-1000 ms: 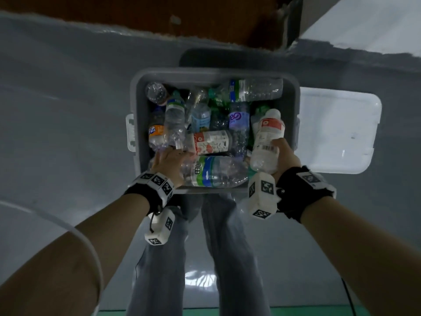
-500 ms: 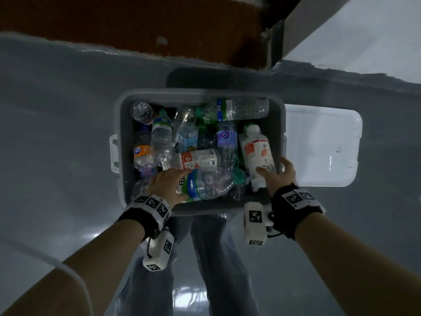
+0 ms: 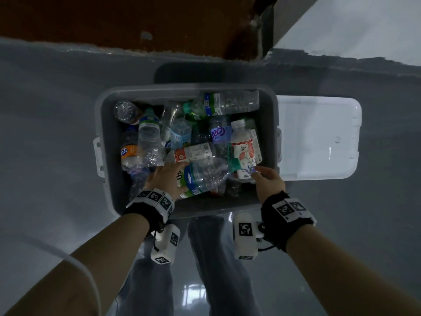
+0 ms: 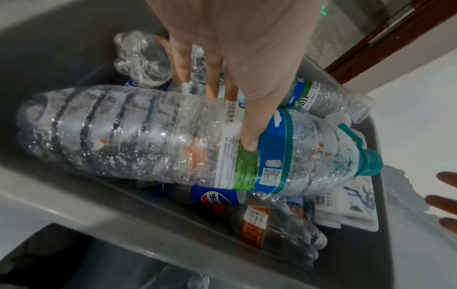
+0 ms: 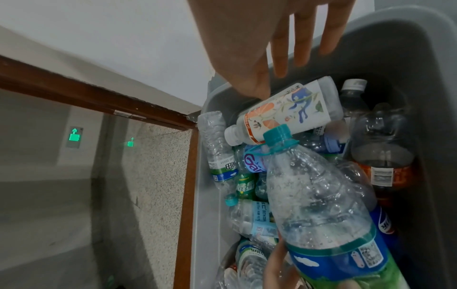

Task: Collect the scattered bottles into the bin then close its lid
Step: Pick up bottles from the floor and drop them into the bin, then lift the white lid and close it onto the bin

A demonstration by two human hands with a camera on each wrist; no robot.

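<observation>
A grey bin [image 3: 103,124] on the floor holds several plastic bottles. My left hand [image 3: 167,179] grips a large clear bottle [image 3: 206,176] with a blue-green label and teal cap, lying across the pile at the bin's near side. In the left wrist view the thumb presses its label and the fingers curl behind the large bottle [image 4: 138,136]. My right hand [image 3: 265,179] hovers open, fingers spread, just over the base of a white flower-label bottle [image 3: 245,149] that lies in the bin's right side. In the right wrist view my right hand [image 5: 284,64] shows its thumb tip close to the white bottle [image 5: 287,111].
The bin's white lid [image 3: 319,137] lies flat on the grey floor just right of the bin. A brown door frame [image 3: 136,21] and wall stand beyond the bin. My legs [image 3: 205,258] are directly in front of its near wall.
My right hand has let go of the white bottle, which now lies in the bin, and has drawn back open. My left hand still holds the large bottle on the pile.
</observation>
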